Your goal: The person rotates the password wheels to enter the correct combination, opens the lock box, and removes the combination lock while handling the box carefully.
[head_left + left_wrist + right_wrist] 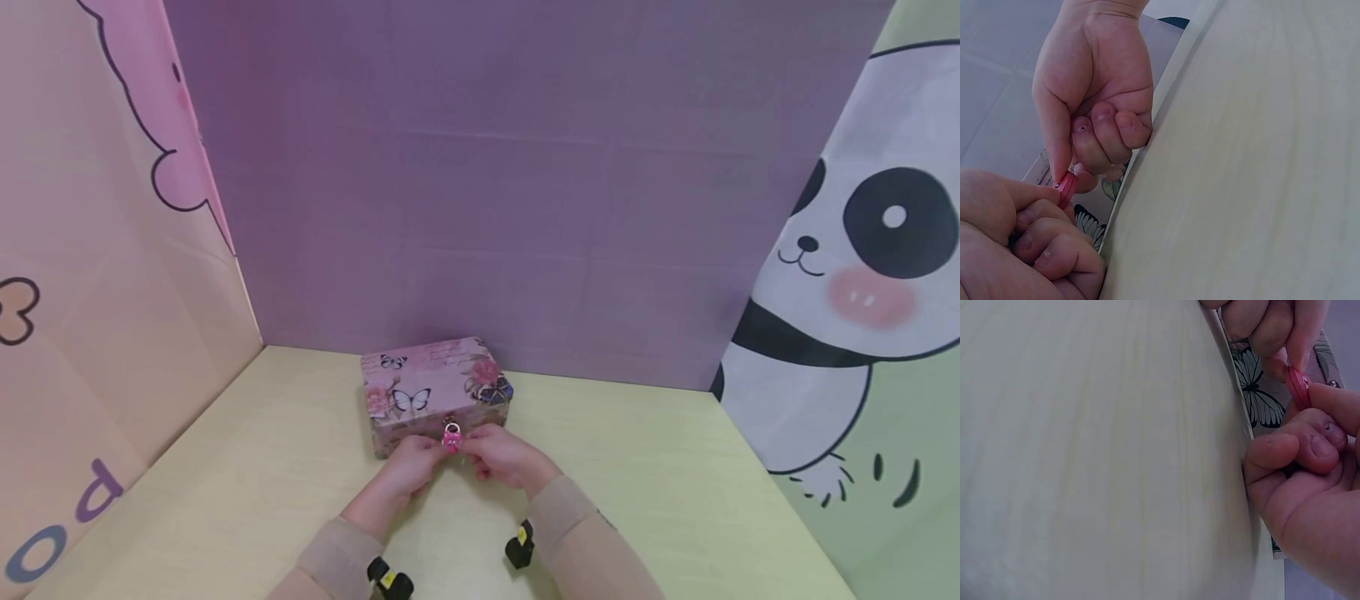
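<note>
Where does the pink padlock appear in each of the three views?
Head: pink padlock just left of centre, in the lower half.
Left wrist: pink padlock on the left side, below mid-height.
Right wrist: pink padlock at upper right.
Shared landmark: the butterfly-print box, partly visible in both wrist views.

Two letters can be read on the left wall [112,308], at the lower left of the head view: a blue-grey "o" [60,542] and, up and right of it, a purple "d" [109,478]. Fine script on the box [442,379] and pale marks on the lock [1297,387] are too small to read.
</note>
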{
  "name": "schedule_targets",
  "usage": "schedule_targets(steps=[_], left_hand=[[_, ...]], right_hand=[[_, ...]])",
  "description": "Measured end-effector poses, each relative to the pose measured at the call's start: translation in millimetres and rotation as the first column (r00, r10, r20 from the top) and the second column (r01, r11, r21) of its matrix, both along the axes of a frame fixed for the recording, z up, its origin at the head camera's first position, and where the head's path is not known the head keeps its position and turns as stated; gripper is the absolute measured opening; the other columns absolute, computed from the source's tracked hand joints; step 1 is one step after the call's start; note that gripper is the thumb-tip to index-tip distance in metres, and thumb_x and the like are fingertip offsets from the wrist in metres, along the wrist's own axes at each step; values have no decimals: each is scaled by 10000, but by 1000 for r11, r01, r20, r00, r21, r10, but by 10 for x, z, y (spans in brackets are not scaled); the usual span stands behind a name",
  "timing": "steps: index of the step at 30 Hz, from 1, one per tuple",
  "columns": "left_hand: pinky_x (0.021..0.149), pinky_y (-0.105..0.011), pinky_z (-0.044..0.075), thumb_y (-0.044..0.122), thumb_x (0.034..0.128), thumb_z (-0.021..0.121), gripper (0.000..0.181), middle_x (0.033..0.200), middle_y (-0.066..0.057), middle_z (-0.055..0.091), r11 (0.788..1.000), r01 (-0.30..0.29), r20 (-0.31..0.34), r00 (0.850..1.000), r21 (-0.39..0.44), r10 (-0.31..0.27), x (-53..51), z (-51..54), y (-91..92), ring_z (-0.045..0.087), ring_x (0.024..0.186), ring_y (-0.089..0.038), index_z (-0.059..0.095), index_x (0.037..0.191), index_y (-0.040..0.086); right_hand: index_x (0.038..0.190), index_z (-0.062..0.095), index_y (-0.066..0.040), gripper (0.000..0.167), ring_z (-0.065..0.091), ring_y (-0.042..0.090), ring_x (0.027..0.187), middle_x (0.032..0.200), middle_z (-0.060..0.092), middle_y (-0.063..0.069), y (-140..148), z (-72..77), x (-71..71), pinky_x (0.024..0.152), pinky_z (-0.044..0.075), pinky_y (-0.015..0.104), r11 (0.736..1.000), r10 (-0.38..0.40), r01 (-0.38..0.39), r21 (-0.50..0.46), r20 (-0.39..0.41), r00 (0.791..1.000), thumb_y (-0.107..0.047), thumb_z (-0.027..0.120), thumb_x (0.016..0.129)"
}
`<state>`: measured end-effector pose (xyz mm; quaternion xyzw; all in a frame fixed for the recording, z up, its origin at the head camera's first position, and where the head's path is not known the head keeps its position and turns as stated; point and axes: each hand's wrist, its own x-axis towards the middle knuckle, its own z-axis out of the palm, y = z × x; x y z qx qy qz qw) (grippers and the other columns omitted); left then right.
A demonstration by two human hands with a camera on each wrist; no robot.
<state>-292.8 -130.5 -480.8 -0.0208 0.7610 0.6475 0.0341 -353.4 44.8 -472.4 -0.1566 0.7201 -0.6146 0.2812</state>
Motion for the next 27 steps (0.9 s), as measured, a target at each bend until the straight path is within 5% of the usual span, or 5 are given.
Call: schedule_targets(steps=[27], left_hand=[[372,-223,250,188,977,637,250,537,93,334,997,-54,-10,999,-57,54,5,21,6,287,389,-61,692,975,-56]], right_hand=[[1042,665,40,184,368,132,573,650,392,-12,35,24,2,544,340,265,1000,24,-24,11,-8,1000,-101,549,1027]])
